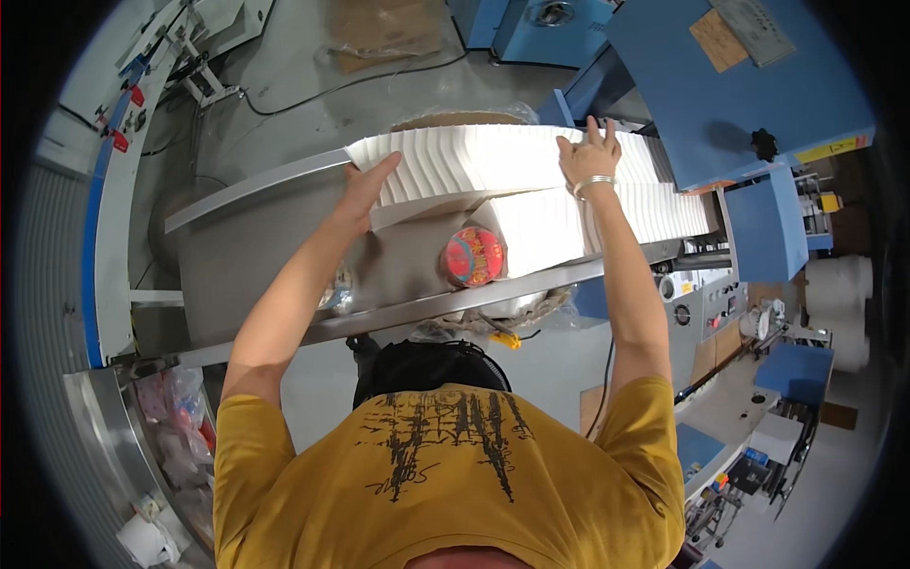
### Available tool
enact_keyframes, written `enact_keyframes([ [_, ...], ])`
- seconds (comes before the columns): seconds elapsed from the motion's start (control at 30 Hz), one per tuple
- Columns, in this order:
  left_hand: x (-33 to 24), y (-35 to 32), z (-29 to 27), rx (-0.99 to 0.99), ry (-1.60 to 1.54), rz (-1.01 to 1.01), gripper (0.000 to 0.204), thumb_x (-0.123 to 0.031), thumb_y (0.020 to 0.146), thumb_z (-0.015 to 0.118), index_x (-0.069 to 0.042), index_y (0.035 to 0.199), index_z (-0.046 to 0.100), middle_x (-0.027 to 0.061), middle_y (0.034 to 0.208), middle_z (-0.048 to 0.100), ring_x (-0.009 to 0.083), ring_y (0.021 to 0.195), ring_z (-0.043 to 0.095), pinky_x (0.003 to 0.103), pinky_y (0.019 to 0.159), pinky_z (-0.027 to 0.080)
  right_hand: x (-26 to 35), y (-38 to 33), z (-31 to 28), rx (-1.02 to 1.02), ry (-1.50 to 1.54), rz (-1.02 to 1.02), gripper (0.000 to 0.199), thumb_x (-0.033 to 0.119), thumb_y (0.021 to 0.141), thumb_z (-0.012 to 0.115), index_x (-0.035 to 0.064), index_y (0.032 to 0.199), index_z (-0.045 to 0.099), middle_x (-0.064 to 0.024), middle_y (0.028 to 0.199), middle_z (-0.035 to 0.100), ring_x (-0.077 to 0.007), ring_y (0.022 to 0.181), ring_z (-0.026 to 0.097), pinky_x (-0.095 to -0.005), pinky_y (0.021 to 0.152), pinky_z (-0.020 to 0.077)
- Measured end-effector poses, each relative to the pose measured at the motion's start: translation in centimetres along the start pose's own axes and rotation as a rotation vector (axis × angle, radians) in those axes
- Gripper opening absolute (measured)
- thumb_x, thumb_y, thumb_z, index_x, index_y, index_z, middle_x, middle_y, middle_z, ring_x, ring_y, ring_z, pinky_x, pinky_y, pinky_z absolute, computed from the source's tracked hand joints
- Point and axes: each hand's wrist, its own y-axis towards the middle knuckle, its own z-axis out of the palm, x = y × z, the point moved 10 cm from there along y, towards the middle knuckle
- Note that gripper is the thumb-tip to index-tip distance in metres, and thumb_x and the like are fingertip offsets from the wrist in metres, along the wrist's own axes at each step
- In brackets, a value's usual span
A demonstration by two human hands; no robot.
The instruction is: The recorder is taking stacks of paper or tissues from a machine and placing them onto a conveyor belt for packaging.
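Resting: left hand is right up against the left end of the far white stack; thumb's along that end, other fingers mostly tucked out of sight, so can't tell if they're gripping or just leaning on it
Right hand: sitting on the same stack, further right; fingers spread and loose, not clenched on anything; silvery bangle on the wrist
White stacks: two long rows of thin layered pieces, side by side on the metal table; the far one sticks out further left; the near white stack is closer to the person's body
Red round piece: printed, at the near row's left end
Right side: blue machine by the rows' right ends
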Motion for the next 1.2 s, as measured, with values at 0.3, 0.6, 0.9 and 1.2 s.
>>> enact_keyframes([
  [0.3, -0.7, 1.2, -12.5, 0.039, -0.031, 0.05, 0.09, -0.032, 0.076, 0.08, -0.002, 0.137, 0.021, 0.0174, 0.129, 0.046, 0.0281, 0.116, 0.053, 0.041, 0.093, 0.049, 11.4, -2.1, -1.2, 0.053, 0.143, 0.056, 0.055, 0.048, 0.094, 0.044, 0.0019, 0.106, 0.072, -0.0087, 0.144, 0.042, -0.0299, 0.136, 0.031, -0.0458, 0.105, 0.0314],
  [0.6, -6.0, -6.8, -28.8, 0.021, 0.06, -0.058, 0.063, -0.049, 0.091, 0.057, -0.005, 0.136, 0.047, 0.0068, 0.129, 0.056, 0.0198, 0.115, 0.055, 0.038, 0.094, 0.045, 27.6, -5.9, -0.2, 0.355, 0.397, -0.119, 0.064, 0.06, 0.091, 0.043, 0.0043, 0.098, 0.074, -0.0197, 0.134, 0.051, -0.0345, 0.124, 0.047, -0.0373, 0.101, 0.0411],
  [0.9, -6.2, -6.9, -33.2, 0.036, 0.044, -0.109, 0.073, -0.041, 0.087, 0.067, -0.007, 0.144, 0.035, 0.0067, 0.137, 0.049, 0.0212, 0.123, 0.05, 0.038, 0.1, 0.041, 26.9, -10.5, 3.7, 0.839, 1.297, 0.353, 0.11, 0.073, 0.076, 0.06, -0.0106, 0.141, 0.031, -0.0241, 0.149, 0.031, -0.0288, 0.14, 0.027, -0.0426, 0.113, 0.0223],
  [1.2, -7.8, -5.2, -27.0, 0.168, 0.246, -0.003, 0.07, -0.031, 0.086, 0.07, -0.003, 0.14, 0.036, 0.0078, 0.131, 0.052, 0.0186, 0.121, 0.051, 0.032, 0.102, 0.04, 23.9, -11.2, 0.3, 0.573, 1.116, 0.233, 0.098, 0.058, 0.078, 0.069, -0.0099, 0.139, 0.034, -0.0243, 0.135, 0.05, -0.0333, 0.124, 0.05, -0.0317, 0.104, 0.038],
])
